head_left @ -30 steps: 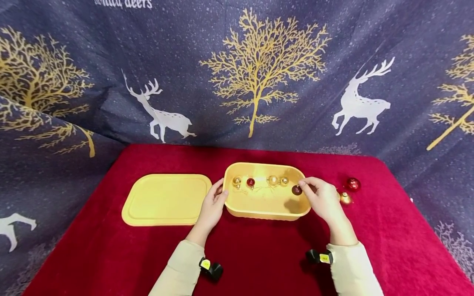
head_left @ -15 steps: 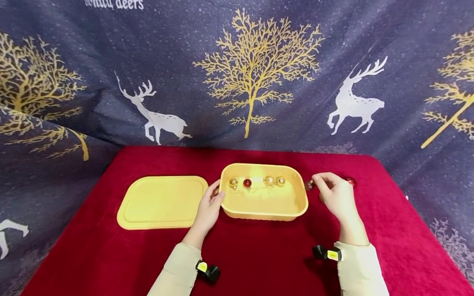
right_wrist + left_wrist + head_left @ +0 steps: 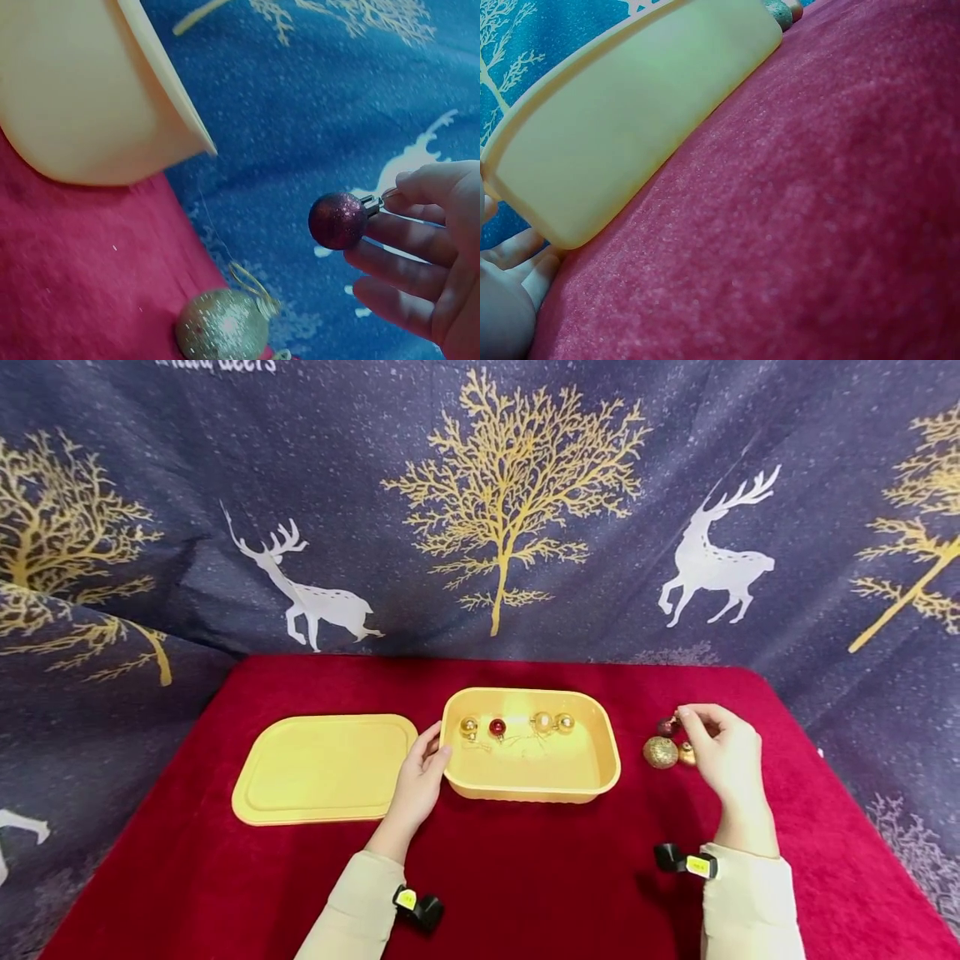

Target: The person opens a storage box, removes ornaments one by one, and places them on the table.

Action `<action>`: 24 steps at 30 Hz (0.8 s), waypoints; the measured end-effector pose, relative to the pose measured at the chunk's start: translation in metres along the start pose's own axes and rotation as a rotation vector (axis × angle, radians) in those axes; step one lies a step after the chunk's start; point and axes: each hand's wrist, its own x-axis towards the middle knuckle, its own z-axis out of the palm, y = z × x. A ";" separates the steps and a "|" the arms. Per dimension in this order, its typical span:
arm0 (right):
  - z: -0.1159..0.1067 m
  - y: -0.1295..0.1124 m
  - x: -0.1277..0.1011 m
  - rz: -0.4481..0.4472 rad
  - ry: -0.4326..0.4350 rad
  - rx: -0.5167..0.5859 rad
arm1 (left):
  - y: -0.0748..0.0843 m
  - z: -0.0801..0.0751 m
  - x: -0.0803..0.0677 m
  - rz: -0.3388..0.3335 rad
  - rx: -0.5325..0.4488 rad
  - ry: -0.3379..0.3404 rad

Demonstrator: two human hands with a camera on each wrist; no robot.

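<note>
My right hand pinches a dark red glittery Christmas bauble by the loop at its silver cap, holding it off to the right of the yellow box. Near it are a larger gold glitter bauble and a small shiny gold bauble, partly covered by the fingers. My left hand grips the left end of the open yellow box, thumb at the rim. Inside, along the back, lie a gold bauble, a red bauble and two more gold baubles.
A flat yellow lid lies left of the box. Red cloth covers the table. Behind it hangs a dark blue curtain with deer and gold trees.
My right hand has lifted the dark red bauble out of the box and carried it right, over beside the gold baubles. The left hand stays on the box; the head view has shifted slightly.
</note>
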 end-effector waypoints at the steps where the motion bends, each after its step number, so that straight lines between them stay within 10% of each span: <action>1: -0.002 0.001 0.000 0.011 0.005 -0.010 | -0.004 0.000 0.001 -0.002 -0.004 0.004; 24: -0.024 0.033 0.003 0.171 0.110 -0.140 | -0.015 0.000 0.006 0.017 0.002 0.010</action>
